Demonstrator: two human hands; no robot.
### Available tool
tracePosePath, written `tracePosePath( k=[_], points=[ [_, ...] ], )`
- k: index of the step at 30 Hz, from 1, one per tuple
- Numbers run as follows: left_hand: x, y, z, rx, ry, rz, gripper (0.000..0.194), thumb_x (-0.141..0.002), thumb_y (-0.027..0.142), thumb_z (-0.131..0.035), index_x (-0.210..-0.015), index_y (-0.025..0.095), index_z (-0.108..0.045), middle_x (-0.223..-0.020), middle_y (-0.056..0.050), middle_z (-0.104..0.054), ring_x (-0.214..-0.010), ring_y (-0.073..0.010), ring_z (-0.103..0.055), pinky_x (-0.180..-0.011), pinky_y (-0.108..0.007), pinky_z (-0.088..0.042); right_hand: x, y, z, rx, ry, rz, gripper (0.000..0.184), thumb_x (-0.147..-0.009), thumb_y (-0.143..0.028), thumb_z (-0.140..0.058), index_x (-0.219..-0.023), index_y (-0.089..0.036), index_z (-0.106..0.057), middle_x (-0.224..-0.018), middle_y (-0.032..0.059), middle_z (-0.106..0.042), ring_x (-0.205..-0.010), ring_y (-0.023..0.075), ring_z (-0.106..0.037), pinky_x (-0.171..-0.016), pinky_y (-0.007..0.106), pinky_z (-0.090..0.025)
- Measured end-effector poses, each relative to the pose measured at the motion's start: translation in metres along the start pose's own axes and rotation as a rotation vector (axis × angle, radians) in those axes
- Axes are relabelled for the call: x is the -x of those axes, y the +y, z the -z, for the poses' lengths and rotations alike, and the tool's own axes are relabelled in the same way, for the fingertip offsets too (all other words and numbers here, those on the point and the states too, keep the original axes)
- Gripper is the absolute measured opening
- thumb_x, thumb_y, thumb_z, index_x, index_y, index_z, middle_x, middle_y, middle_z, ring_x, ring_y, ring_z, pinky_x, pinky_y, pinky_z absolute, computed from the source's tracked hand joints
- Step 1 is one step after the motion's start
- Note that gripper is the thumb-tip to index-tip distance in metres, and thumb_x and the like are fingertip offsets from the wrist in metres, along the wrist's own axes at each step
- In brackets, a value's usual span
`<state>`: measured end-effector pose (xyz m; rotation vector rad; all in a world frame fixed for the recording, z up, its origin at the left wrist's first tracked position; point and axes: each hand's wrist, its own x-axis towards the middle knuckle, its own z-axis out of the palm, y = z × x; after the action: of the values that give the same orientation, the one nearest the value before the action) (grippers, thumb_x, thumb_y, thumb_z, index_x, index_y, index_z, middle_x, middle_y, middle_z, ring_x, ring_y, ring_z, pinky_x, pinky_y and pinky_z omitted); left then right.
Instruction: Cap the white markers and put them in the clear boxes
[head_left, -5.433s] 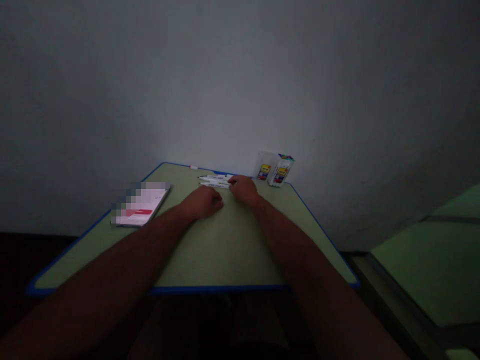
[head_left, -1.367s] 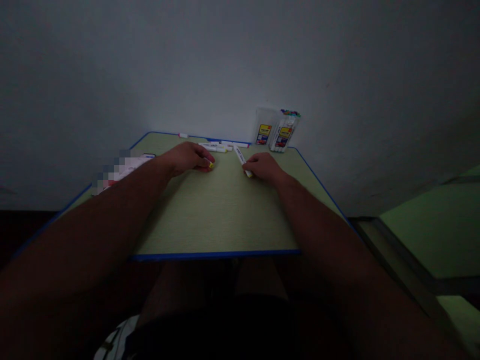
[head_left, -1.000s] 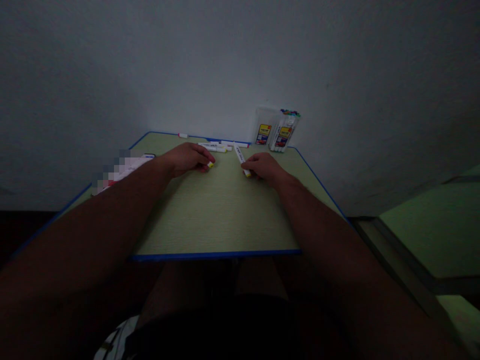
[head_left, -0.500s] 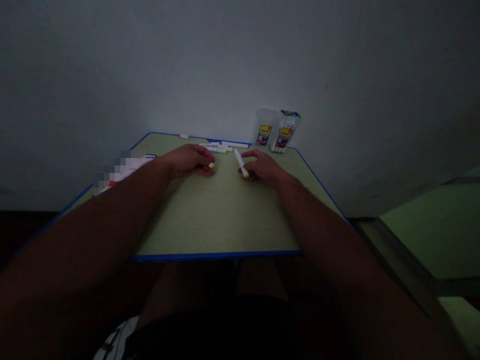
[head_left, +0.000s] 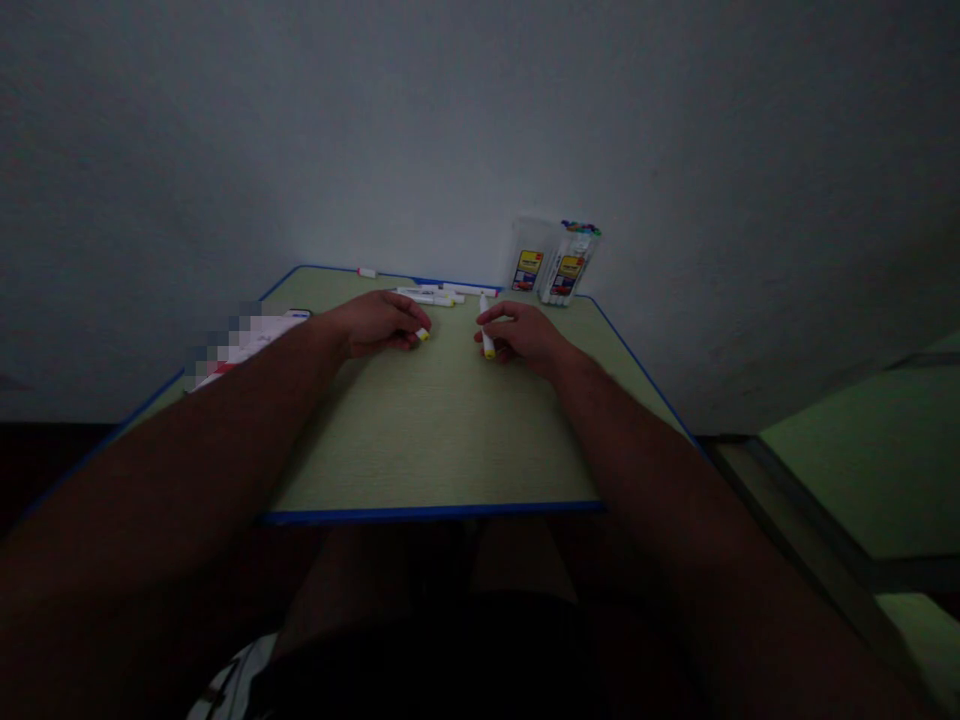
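Note:
My right hand [head_left: 525, 335] pinches a white marker [head_left: 486, 335] with a yellow end, held nearly upright over the green desk [head_left: 435, 430]. My left hand [head_left: 375, 322] is curled on the desk, its fingers closed on a small yellow cap [head_left: 423, 334] that pokes out at the fingertips. Both hands rest near the far middle of the desk, a short gap between them. Several more white markers [head_left: 439, 294] lie in a row just behind them by the wall.
A clear case of markers [head_left: 555, 262] stands against the wall at the far right corner. A white and pink booklet [head_left: 240, 345] lies at the left edge. One small marker piece [head_left: 366, 271] sits at the back edge. Another green desk [head_left: 862, 470] is to the right.
Since 5.4 s ago my hands left the marker row and drew apart, each holding a piece. In the last second my right hand tilted its marker more upright.

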<state>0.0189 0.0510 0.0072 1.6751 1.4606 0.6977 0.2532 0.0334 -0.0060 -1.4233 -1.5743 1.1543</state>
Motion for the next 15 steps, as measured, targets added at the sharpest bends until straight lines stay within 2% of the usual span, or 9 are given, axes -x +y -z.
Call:
tracePosePath(
  k=[5,7,12,15],
  points=[
    [0.0036,0.0057,-0.0004,-0.044,0.032,0.001,0.015,-0.082,0.011,-0.064,-0.076,0.021,-0.074,-0.086,-0.008,-0.074,-0.088,-0.0235,-0.071,-0.082,-0.042,-0.058,-0.0009,0.0011,0.0002,0.002,0.014,-0.003,0.013,-0.088,-0.013,-0.064,-0.099,-0.018,-0.064,-0.090,0.0054,-0.076,-0.060,0.0088,-0.064,-0.051,0.017,-0.046],
    [0.0037,0.0056,-0.0003,0.042,0.005,0.050,0.013,-0.082,0.012,-0.064,-0.076,0.020,-0.071,-0.081,-0.007,-0.072,-0.083,-0.0220,-0.071,-0.081,-0.041,-0.059,-0.0015,0.0015,0.0002,-0.007,0.012,-0.005,0.013,-0.088,-0.013,-0.064,-0.099,-0.019,-0.064,-0.089,0.0045,-0.076,-0.060,0.0083,-0.064,-0.052,0.017,-0.047],
    [0.0032,0.0020,0.0011,0.379,-0.158,0.115,0.012,-0.079,0.011,-0.071,-0.076,0.017,-0.061,-0.066,-0.003,-0.066,-0.063,-0.0159,-0.067,-0.070,-0.032,-0.061,-0.0039,0.0033,0.0001,-0.083,0.008,0.009,0.011,-0.086,-0.011,-0.065,-0.093,-0.018,-0.064,-0.081,0.0037,-0.074,-0.054,0.0082,-0.060,-0.048,0.017,-0.044],
    [0.0057,0.0027,0.0014,0.430,-0.164,0.107,0.017,-0.077,0.007,-0.074,-0.082,0.016,-0.061,-0.069,-0.004,-0.068,-0.062,-0.0147,-0.066,-0.065,-0.028,-0.059,-0.0052,0.0046,-0.0002,-0.114,0.004,0.010,0.010,-0.085,-0.010,-0.066,-0.091,-0.018,-0.063,-0.077,0.0032,-0.074,-0.053,0.0083,-0.059,-0.046,0.017,-0.042]
  ],
)
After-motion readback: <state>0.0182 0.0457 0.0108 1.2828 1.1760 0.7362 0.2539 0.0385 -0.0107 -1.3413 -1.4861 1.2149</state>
